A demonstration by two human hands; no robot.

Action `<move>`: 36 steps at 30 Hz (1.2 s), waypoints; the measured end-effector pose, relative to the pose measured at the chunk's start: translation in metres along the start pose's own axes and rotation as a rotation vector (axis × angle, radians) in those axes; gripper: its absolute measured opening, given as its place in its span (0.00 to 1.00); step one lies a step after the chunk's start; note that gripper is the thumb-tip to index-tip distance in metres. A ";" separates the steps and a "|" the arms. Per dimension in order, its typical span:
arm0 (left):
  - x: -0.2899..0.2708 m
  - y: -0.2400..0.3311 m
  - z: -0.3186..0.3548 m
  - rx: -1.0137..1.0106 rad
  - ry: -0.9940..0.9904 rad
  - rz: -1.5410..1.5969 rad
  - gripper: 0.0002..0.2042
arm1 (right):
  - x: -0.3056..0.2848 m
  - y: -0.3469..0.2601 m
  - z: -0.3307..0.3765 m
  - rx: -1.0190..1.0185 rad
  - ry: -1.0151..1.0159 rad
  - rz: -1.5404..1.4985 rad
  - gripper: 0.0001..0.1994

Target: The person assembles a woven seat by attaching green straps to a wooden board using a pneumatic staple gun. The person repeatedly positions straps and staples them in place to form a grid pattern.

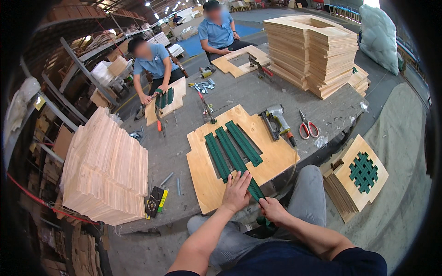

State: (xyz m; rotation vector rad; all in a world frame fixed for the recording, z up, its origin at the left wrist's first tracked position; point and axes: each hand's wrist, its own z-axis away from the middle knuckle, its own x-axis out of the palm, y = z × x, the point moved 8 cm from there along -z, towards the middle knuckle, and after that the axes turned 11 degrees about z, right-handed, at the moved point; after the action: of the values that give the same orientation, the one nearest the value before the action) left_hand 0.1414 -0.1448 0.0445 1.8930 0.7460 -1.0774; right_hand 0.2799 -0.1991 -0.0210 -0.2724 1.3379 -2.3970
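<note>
A plywood panel [200,179] with a cut-out opening lies on the table in front of me. Three green webbing straps [229,149] run side by side across its opening. The middle one extends past the panel's near edge toward me. My left hand [237,191] lies flat with fingers stretched out, pressing that strap against the wood. Just beyond it, my right hand [272,210] grips the strap's loose length, which hangs down by my lap. Right of the panel rest a pneumatic staple gun [277,123] and red-handled scissors [308,128].
Stacks of plywood panels stand at left [108,170] and far right [308,55]. A tape measure [155,201] lies near the left stack. At lower right, a panel with woven green straps [363,172] tops another pile. Two co-workers in blue shirts [159,62] sit across the table.
</note>
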 end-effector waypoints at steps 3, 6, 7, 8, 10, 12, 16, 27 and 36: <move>0.001 0.001 0.000 0.000 -0.002 0.003 0.33 | -0.001 -0.003 0.001 -0.040 0.016 -0.034 0.17; 0.001 0.001 0.001 -0.001 -0.003 -0.015 0.32 | -0.002 -0.001 0.003 -0.011 0.013 0.006 0.17; 0.001 0.001 0.001 0.002 0.003 -0.012 0.32 | -0.002 -0.001 0.003 -0.009 0.017 0.000 0.17; 0.000 0.001 0.001 0.004 0.008 -0.008 0.32 | -0.002 -0.001 0.003 -0.008 0.020 -0.006 0.17; -0.001 0.002 0.000 0.010 0.017 -0.005 0.31 | -0.002 0.001 0.002 -0.005 0.022 -0.019 0.17; -0.001 0.002 0.000 0.013 0.020 -0.006 0.30 | -0.002 0.002 0.001 0.002 0.014 -0.032 0.17; 0.000 -0.001 0.000 0.003 0.015 0.003 0.30 | -0.005 0.000 0.002 0.004 0.021 0.013 0.17; 0.004 -0.003 0.000 0.005 -0.006 -0.040 0.31 | -0.011 -0.001 0.005 -0.052 0.010 0.115 0.18; 0.002 -0.004 0.001 0.005 -0.018 -0.032 0.28 | -0.010 0.016 -0.006 -0.029 -0.021 0.251 0.18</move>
State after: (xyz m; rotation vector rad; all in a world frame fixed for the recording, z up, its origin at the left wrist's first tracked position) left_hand 0.1391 -0.1438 0.0409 1.8790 0.7667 -1.1162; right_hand 0.2910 -0.1977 -0.0381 -0.1282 1.3138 -2.1634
